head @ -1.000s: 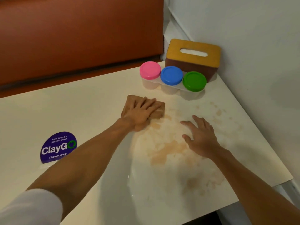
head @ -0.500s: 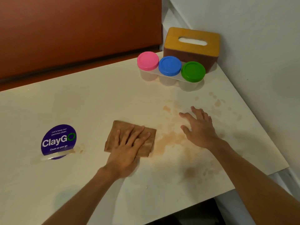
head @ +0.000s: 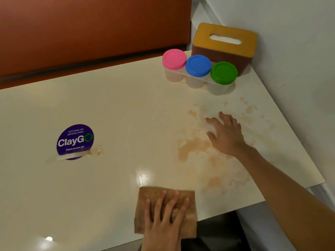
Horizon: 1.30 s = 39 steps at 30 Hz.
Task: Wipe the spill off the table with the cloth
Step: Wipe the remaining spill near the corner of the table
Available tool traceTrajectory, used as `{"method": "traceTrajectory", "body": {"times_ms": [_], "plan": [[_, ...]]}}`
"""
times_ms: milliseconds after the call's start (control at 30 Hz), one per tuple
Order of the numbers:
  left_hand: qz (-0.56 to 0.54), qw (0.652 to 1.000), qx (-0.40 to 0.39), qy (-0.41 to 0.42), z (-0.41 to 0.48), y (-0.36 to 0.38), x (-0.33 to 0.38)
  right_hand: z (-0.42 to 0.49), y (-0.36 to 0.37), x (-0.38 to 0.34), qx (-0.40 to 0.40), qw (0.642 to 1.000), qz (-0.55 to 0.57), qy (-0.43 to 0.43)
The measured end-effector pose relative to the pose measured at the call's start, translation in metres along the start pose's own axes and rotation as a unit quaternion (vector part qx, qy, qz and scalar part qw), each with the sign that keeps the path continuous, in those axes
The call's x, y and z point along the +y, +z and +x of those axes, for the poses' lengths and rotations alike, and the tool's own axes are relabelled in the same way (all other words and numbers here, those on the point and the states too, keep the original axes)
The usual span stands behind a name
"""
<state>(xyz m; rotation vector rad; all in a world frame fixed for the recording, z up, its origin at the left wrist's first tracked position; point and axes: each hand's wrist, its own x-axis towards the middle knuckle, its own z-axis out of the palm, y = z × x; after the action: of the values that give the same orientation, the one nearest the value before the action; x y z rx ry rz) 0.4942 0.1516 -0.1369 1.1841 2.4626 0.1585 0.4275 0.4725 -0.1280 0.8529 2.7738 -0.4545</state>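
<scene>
- The left hand (head: 164, 220) lies flat at the bottom centre of the frame, its fingers (head: 170, 205) straight and slightly spread, pressing down on the folded brown cloth (head: 190, 221) without gripping it.
- The cloth sits at the near edge of the glossy cream table (head: 117, 105), and its lower right corner hangs over that edge.
- The pale brown spill (head: 192, 149) spreads across the centre right, well apart from the cloth, with lighter smears reaching down towards it.
- The right hand (head: 226, 136) rests palm down amid the spill, fingers open and splayed, holding nothing.
- Three clear plastic tubs (head: 198, 66) with pink, blue and green lids stand at the upper right, in front of a wooden tissue box (head: 224, 38); a round purple sticker (head: 75, 140) is at the left.
- Judged from this, the wiping is mid-way: most of the stain remains.
- The next stroke calls for sliding the cloth up and rightward onto the stain under firm flat pressure, with the right hand lifted clear of its path.
</scene>
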Motion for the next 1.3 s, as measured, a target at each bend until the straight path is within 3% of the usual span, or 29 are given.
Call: {"method": "traceTrajectory", "body": {"times_ms": [133, 200, 267, 333, 367, 433, 500, 567, 633, 733, 900, 1167, 1300], "plan": [[-0.048, 0.998, -0.030, 0.021, -0.018, -0.001, 0.017, 0.000, 0.000, -0.001, -0.004, 1.000, 0.002, 0.001], [-0.126, 0.990, -0.058, 0.030, -0.015, -0.016, 0.012, 0.000, 0.000, 0.000, -0.004, 1.000, 0.004, 0.002], [-0.146, 0.989, -0.013, 0.033, -0.012, -0.041, -0.005, -0.001, 0.000, 0.001, -0.004, 1.000, 0.007, 0.002], [-0.277, 0.958, 0.038, 0.063, -0.004, -0.067, -0.021, -0.001, 0.000, 0.002, -0.005, 1.000, 0.007, -0.003], [-0.364, 0.929, 0.027, 0.062, 0.000, -0.082, -0.030, -0.001, 0.000, 0.002, -0.005, 1.000, 0.008, -0.004], [-0.422, 0.902, 0.076, 0.039, 0.008, -0.107, -0.053, -0.002, -0.001, 0.002, -0.006, 1.000, 0.009, -0.002], [-0.379, 0.916, 0.128, 0.031, 0.016, -0.117, -0.072, -0.003, -0.001, 0.001, -0.010, 1.000, 0.006, -0.003], [-0.263, 0.951, 0.160, 0.032, 0.022, -0.110, -0.083, -0.004, -0.002, 0.000, -0.013, 1.000, 0.005, -0.003], [-0.144, 0.984, 0.108, -0.014, 0.025, -0.088, -0.077, -0.005, -0.003, 0.000, -0.016, 1.000, 0.005, -0.003], [-0.066, 0.992, 0.022, -0.106, 0.019, -0.043, -0.053, -0.006, -0.004, 0.000, -0.020, 1.000, 0.006, -0.004], [-0.043, 0.987, 0.025, -0.151, 0.012, -0.015, -0.006, -0.007, -0.002, -0.001, -0.026, 1.000, 0.000, -0.004], [-0.043, 0.995, -0.074, -0.057, 0.013, -0.007, 0.103, -0.007, -0.003, 0.004, -0.049, 0.999, 0.013, -0.012], [-0.131, 0.986, -0.098, -0.031, 0.021, -0.014, 0.113, -0.020, -0.012, 0.012, -0.077, 0.992, 0.098, -0.023]]}}
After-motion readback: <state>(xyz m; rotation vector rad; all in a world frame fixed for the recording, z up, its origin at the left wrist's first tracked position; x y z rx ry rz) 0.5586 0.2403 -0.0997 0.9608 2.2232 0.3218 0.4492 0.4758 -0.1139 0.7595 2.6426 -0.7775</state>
